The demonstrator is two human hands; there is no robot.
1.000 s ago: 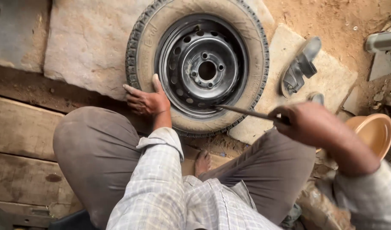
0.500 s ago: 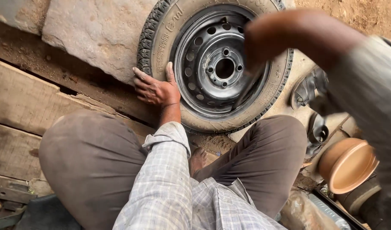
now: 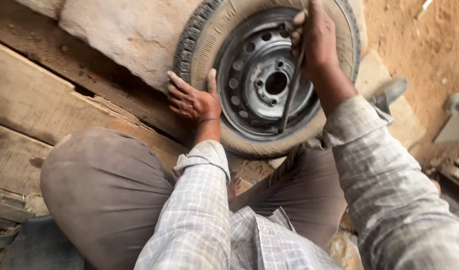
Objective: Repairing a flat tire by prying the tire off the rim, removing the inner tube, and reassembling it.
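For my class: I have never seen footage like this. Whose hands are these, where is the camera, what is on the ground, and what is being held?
There is no machine here: a person works with two bare hands. The camera sits on that person's head and looks down, so you see their own checked sleeves and grey-brown trousers at the bottom of the picture.

On the ground lies a car wheel: a worn tyre around a dark steel rim with a ring of holes. It rests partly on a flat stone slab, with wooden planks to the left and sandy earth on the right.

The left hand is pressed flat, fingers spread, against the tyre's edge. The right hand grips a thin metal rod, whose lower end reaches the near side of the rim, where rim meets tyre.
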